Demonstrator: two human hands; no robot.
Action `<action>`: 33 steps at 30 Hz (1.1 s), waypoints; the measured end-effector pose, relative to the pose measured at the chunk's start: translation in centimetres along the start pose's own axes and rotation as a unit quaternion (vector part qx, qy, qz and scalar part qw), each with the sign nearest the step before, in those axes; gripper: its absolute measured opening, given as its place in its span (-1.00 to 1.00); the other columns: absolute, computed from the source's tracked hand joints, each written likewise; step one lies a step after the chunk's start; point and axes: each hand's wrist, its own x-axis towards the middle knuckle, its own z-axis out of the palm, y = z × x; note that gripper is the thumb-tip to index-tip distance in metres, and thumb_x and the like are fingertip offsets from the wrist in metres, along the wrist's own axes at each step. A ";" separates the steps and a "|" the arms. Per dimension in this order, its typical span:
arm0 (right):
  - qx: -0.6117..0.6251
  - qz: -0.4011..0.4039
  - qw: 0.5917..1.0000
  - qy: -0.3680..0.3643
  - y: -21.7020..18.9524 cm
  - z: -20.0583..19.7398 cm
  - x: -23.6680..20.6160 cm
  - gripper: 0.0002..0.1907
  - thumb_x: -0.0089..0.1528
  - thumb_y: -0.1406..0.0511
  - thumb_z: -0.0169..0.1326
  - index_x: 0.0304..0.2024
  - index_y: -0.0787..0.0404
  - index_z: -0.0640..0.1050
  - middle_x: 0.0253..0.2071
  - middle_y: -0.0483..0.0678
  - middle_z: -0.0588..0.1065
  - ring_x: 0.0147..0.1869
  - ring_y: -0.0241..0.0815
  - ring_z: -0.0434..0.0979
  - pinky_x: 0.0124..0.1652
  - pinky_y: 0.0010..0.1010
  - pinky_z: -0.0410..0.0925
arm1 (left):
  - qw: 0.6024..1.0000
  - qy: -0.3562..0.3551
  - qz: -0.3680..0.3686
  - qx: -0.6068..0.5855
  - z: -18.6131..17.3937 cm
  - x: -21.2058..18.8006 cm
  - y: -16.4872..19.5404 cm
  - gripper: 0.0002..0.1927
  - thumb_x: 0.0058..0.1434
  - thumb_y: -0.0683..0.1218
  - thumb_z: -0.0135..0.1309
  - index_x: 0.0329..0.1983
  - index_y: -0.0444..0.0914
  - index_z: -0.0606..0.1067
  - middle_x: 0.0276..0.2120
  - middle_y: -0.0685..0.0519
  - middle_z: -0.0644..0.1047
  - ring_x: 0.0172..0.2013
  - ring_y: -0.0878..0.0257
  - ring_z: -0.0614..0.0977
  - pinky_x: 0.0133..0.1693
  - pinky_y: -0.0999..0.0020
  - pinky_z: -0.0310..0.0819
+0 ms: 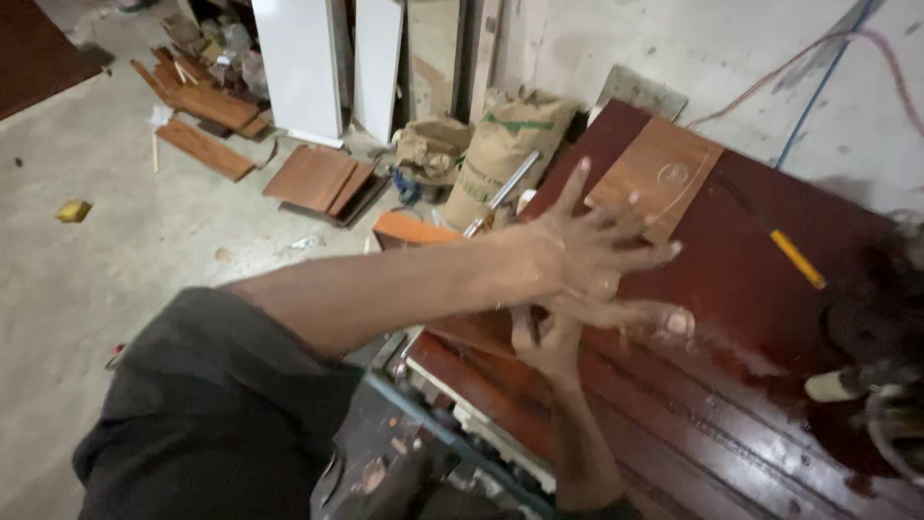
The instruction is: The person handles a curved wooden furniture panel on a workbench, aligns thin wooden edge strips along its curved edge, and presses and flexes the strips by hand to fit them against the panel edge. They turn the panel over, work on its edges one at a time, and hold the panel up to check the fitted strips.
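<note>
Nearest the lens: a dark grey sleeve (207, 404) fills the lower left, and from it the bare left forearm crosses the view to the left hand (587, 252), fingers spread wide, holding nothing, palm facing down over the dark red-brown glossy wooden door panel (741, 279) that lies flat across the right half of the view. The right hand (553, 337) rises from the bottom edge and meets the left from beneath, palm to palm or nearly so; fingers loose, nothing gripped. Both hands appear dusty, and motion blur prevents telling whether they are pressed together or just apart. The panel sits directly under and beyond the hands. On its far end rests a lighter brown rectangular wood veneer piece with one rounded corner (659, 178), just past the left fingertips and not touched. A yellow pencil (797, 258) lies on the panel well to the right. A pale streak of dust or powder marks the panel surface near the hands. At far right a dark blurred tool with a pale handle (866, 376) sits by the panel edge; its kind cannot be told. Progress, as a judgement: the veneer piece and pencil are laid out, no tool is in hand, and nothing shows a cut or fixing in progress at this instant. Background: brown paper sacks (500, 154) against the wall, white upright boards (303, 63), scattered brown plank offcuts (207, 144) on the concrete floor (87, 279).
</note>
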 end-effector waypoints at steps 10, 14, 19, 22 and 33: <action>0.040 0.054 0.997 0.037 -3.5 -5.1 2.1 -0.55 0.30 0.28 0.28 0.07 0.31 0.34 -0.10 -0.08 0.48 -0.06 -0.32 0.53 -0.07 -0.49 0.45 | 0.961 0.257 -0.055 0.083 -12.8 -8.7 0.3 -0.15 0.40 0.46 -0.52 0.62 -0.01 -0.21 0.53 -0.03 -0.07 0.56 -0.10 -0.21 0.32 -0.52 -0.63; 0.007 0.043 0.997 0.061 -3.6 -5.4 1.9 -0.49 0.25 0.27 0.32 0.08 0.27 0.33 -0.06 -0.06 0.46 -0.02 -0.28 0.54 -0.04 -0.43 0.47 | 0.938 0.334 -0.080 0.049 -8.7 -9.8 -1.2 -0.15 0.43 0.37 -0.40 0.60 -0.11 -0.29 0.58 -0.18 -0.25 0.54 -0.21 -0.29 0.29 -0.56 -0.64; -0.003 0.036 0.998 0.050 -3.6 -5.0 1.0 -0.61 0.33 0.29 0.30 0.02 0.25 0.36 -0.11 -0.09 0.44 -0.13 -0.29 0.48 -0.09 -0.40 0.40 | 0.962 0.205 -0.172 0.051 -7.2 -9.1 -6.0 -0.05 0.39 0.55 -0.45 0.64 0.00 -0.30 0.61 -0.10 -0.30 0.56 -0.14 -0.34 0.39 -0.43 -0.65; -0.190 -0.025 0.979 0.069 -3.4 -5.5 0.8 -0.56 0.19 0.24 0.31 -0.03 0.33 0.42 -0.14 -0.05 0.43 -0.12 -0.24 0.48 -0.22 -0.41 0.35 | 0.910 0.292 -0.228 0.187 -5.3 -8.6 -6.0 -0.21 0.48 0.36 -0.45 0.64 -0.01 -0.23 0.60 -0.10 -0.33 0.54 -0.15 -0.36 0.34 -0.47 -0.72; -0.057 0.028 0.998 0.018 2.4 -6.0 -2.2 -0.62 0.28 0.25 0.30 0.01 0.27 0.44 -0.10 -0.09 0.48 -0.05 -0.19 0.51 -0.02 -0.37 0.40 | 0.994 0.090 0.043 0.047 -2.5 -0.5 5.6 0.19 0.15 0.69 -0.56 0.59 -0.21 -0.21 0.51 -0.28 -0.14 0.49 -0.23 -0.19 0.30 -0.53 -0.44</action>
